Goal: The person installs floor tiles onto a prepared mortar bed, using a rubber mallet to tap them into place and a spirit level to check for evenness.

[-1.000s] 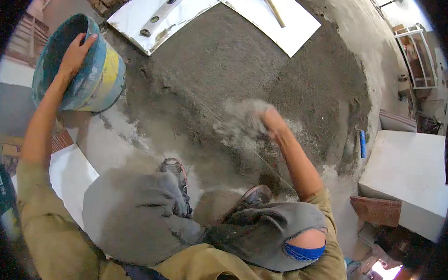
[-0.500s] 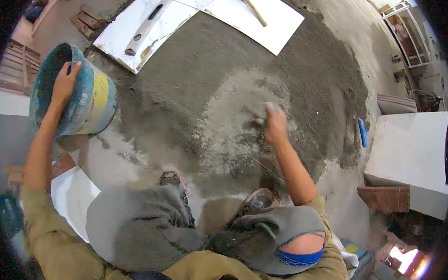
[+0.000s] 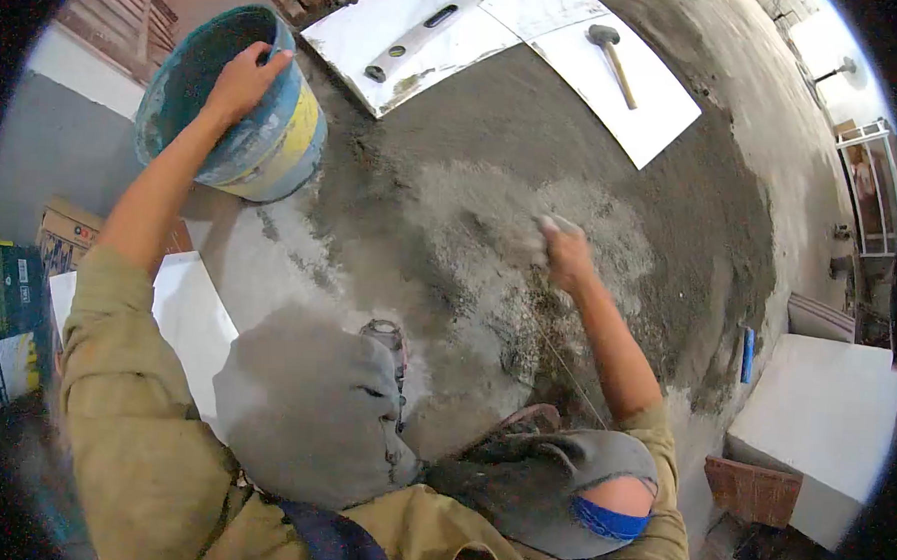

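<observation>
The right hand has shifted slightly left, and the pale powdery patch looks wider, dusting more of the grey cement; its fingers are too blurred to tell. The left hand pinches the bucket by its rim, near the cement's left edge.

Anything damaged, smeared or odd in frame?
Yes: the trousers are torn at the right knee; grey smears mar the white tile beside the level. The pale patch around the right hand contrasts with darker mortar, possibly deliberately.
</observation>
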Motion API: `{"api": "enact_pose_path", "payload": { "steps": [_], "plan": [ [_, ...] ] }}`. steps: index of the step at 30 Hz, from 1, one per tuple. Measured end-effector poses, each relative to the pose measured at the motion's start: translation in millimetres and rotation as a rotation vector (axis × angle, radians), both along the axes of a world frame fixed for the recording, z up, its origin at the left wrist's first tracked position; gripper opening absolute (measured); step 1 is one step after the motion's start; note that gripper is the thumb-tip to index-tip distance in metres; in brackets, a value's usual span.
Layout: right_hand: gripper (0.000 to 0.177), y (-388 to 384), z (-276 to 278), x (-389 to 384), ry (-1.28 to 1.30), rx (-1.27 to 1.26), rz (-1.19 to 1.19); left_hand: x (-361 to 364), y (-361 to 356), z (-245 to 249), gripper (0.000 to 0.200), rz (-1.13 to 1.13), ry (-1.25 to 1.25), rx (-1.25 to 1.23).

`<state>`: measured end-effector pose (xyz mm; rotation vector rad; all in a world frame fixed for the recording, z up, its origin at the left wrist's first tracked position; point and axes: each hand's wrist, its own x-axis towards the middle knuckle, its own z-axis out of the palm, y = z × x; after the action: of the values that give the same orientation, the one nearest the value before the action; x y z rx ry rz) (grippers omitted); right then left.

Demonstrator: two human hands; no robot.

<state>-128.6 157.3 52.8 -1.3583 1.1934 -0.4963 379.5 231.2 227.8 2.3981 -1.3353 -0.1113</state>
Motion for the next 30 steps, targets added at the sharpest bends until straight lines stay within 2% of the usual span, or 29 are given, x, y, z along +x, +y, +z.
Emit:
{"api": "enact_pose_path", "payload": {
  "steps": [1, 3, 4, 6, 8, 10, 12, 13, 15, 17, 18, 19, 20, 21, 22, 23, 24, 25, 27, 30],
  "plan": [
    [0.038, 10.4, 53.6, -14.2, 0.024, 0.245, -0.037, -2.0, -0.5, 2.1, 0.071, 0.005, -0.004, -0.007],
    [0.027, 0.2, -6.7, -76.9, 0.191, -0.014, 0.155, -4.8, -1.5, 3.3, 0.069, -0.032, -0.017, 0.005],
    [0.027, 3.1, -1.9, -97.6, 0.400, 0.010, 0.519, -5.9, -2.1, 2.7, 0.069, -0.025, -0.015, 0.005],
    [0.029, 9.0, 11.1, -96.4, 0.603, 0.036, 0.893, -7.0, -1.2, 3.5, 0.064, -0.032, 0.011, 0.001],
    [0.039, 23.5, 15.0, -73.0, 0.483, 0.068, 1.403, -0.6, -2.5, -4.5, 0.060, -0.030, -0.025, -0.090],
    [0.046, 19.8, 29.3, -16.9, 0.810, 0.093, 1.232, -5.0, 0.9, 1.7, 0.060, -0.028, -0.009, -0.069],
    [0.047, 10.0, 30.9, 5.2, 0.211, -0.458, 0.664, -6.1, 1.0, 5.0, 0.060, -0.027, 0.008, -0.053],
    [0.047, 5.4, 38.3, -1.9, 0.214, -0.467, 0.660, -4.1, 2.0, 5.0, 0.060, -0.025, 0.049, -0.031],
    [0.045, -0.5, 75.7, -31.6, 0.361, -1.044, 0.365, 0.4, 2.9, 3.7, 0.060, -0.042, 0.090, -0.003],
    [0.042, 11.6, 94.7, -107.1, 0.429, -0.778, 0.121, -1.0, 1.6, 1.8, 0.061, -0.021, 0.073, -0.021],
    [0.037, 26.3, 102.5, -155.1, 0.494, -0.532, -0.068, -9.8, 3.3, 9.8, 0.061, -0.017, 0.104, -0.015],
    [0.033, 55.5, 134.9, -191.9, 0.574, -0.562, -0.102, -10.6, 4.9, 8.6, 0.061, -0.031, 0.101, -0.018],
    [0.033, 88.1, 149.5, -238.2, 0.612, -0.401, -0.282, -7.2, 5.5, 6.3, 0.060, -0.035, 0.113, -0.028],
    [0.035, 127.3, 179.6, -283.1, 0.947, -0.314, -0.227, -3.8, 4.3, 4.8, 0.059, -0.038, 0.125, -0.035],
    [0.034, 181.5, 155.5, -384.5, 1.051, -0.377, -0.289, -1.7, 1.2, 4.7, 0.059, -0.052, 0.122, -0.032],
    [0.035, 244.3, 169.3, -433.0, 1.230, -0.447, -0.260, -0.1, -0.9, 3.0, 0.059, -0.034, 0.182, -0.007],
    [0.044, 314.1, 168.4, -492.0, 1.461, -0.046, -0.315, 0.9, 0.4, 2.3, 0.058, -0.009, 0.241, 0.018],
    [0.042, 388.9, 172.8, -539.6, 1.597, 0.157, -0.339, 0.6, 2.0, 1.7, 0.058, -0.012, 0.236, 0.022],
    [0.039, 457.1, 195.0, -526.4, 1.615, 0.299, -0.458, -0.2, 0.9, 1.1, 0.058, -0.046, 0.230, -0.037],
    [0.035, 479.5, 174.5, -510.3, 1.483, 0.144, -0.618, 1.4, 6.2, -0.2, 0.060, -0.010, 0.164, -0.033]
  ]
}}
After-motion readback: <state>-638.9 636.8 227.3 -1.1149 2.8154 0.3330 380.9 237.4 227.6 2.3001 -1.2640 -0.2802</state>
